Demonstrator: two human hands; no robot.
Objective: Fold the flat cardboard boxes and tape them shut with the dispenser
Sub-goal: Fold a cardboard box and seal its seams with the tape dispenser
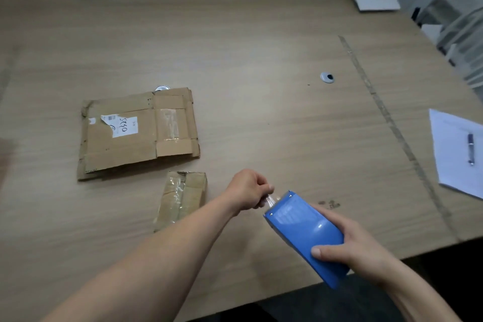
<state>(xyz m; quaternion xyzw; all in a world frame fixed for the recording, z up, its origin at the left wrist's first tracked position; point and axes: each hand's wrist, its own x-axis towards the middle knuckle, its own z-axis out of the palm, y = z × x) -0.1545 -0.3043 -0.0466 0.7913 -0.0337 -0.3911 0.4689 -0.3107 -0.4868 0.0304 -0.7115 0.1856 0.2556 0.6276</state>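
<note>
Nearest the lens, a blue tape dispenser [305, 235] gripped in the right hand [350, 246] over the counter's [261, 60] near edge, thumb across its side. Left hand [248, 191], forearm stretched in from lower left, fingers curled, pinching the clear tape end [270, 200] at the dispenser's mouth. Beyond, two cardboard pieces: one flattened box [138, 133] lying flat, one smaller taped box [183, 198] just beside it. Wide open counter at centre; one paper sheet [454, 151] with one pen [471, 148] at the right edge.
</note>
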